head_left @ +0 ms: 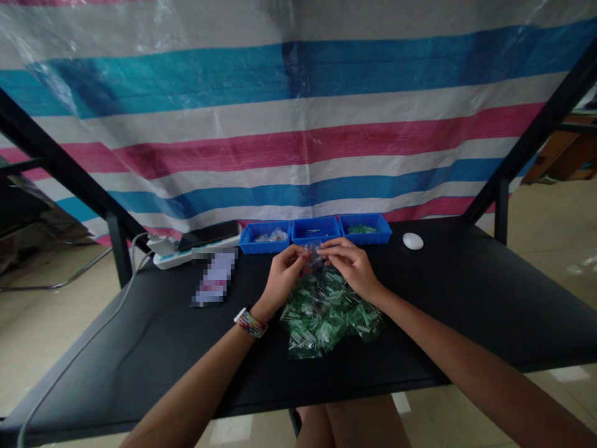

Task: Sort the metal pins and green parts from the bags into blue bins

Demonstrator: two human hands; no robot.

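Observation:
Between my two hands is a small clear plastic bag (314,255), pinched at its edges above a heap. My left hand (285,270), with a watch on a colourful band (250,322) at its wrist, closes its fingertips on the bag's left side. On the other side my right hand (351,264) grips the bag with thumb and fingers. What the bag contains is too small to make out. Below both hands lies a pile of small clear packets with green pieces (326,320). Just behind the hands stands the middle blue bin (316,238), with a few thin pieces in it.
The left blue bin (264,247) holds clear bags, the right blue bin (368,238) green pieces. At left are a white power strip (186,256), a black phone (209,234) and a pixelated object (215,278). A white mouse (413,241) sits at right. A striped sheet (298,124) hangs behind.

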